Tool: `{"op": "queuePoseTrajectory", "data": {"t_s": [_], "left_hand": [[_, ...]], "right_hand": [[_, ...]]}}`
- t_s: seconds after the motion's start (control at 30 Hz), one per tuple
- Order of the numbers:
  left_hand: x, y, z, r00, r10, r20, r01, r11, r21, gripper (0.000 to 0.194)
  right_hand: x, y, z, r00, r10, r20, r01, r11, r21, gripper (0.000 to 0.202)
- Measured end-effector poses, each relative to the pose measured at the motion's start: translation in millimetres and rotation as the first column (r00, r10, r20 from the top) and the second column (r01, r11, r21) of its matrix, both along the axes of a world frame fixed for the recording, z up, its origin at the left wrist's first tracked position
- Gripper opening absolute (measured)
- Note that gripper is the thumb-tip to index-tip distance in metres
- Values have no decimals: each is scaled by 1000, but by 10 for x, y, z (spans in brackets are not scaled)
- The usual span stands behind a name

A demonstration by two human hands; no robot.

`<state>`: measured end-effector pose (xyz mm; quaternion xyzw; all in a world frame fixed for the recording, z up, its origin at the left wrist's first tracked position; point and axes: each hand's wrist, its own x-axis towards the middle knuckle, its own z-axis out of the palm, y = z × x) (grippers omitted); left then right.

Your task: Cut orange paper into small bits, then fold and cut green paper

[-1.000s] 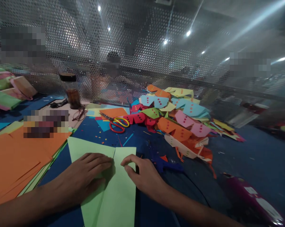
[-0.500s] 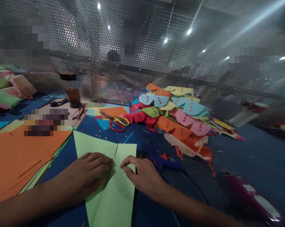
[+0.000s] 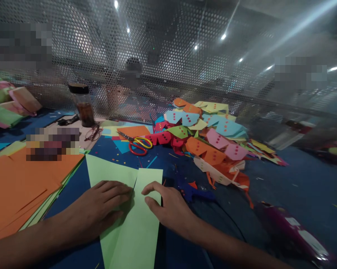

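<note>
A light green paper sheet (image 3: 140, 224) lies on the dark blue table in front of me, its right part folded over and a narrow dark gap at the upper end of the flap's edge. My left hand (image 3: 105, 205) rests flat on the left part, fingers stretched toward that edge. Over the folded part is my right hand (image 3: 168, 209), its thumb and index finger apart at the paper and the other fingers curled under. Nothing shows between those fingertips.
Orange sheets (image 3: 22, 186) are stacked at left. Beyond the green paper lie red-and-yellow scissors (image 3: 139, 145). A lidded jar (image 3: 85, 108) stands behind. Folded colored paper shapes (image 3: 210, 138) pile at right, near a blue glue gun (image 3: 194, 192) with a cord and a purple object (image 3: 297, 231).
Both hands keep nearly the same pose. The top edge of the folded green flap sits slightly higher, and the view has shifted a little.
</note>
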<state>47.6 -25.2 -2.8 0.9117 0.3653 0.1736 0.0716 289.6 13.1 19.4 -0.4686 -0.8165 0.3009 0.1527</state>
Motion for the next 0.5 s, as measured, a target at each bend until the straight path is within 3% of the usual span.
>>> {"op": "queuePoseTrajectory", "data": {"t_s": [0.17, 0.5], "left_hand": [[-19, -18, -3, 999, -43, 10, 43, 999, -30, 37], [3, -18, 21, 999, -43, -27, 40, 996, -77, 39]], "right_hand": [[8, 45, -38, 996, -18, -93, 19, 1000, 10, 20], [-3, -3, 4, 999, 42, -12, -42, 999, -6, 21]]}}
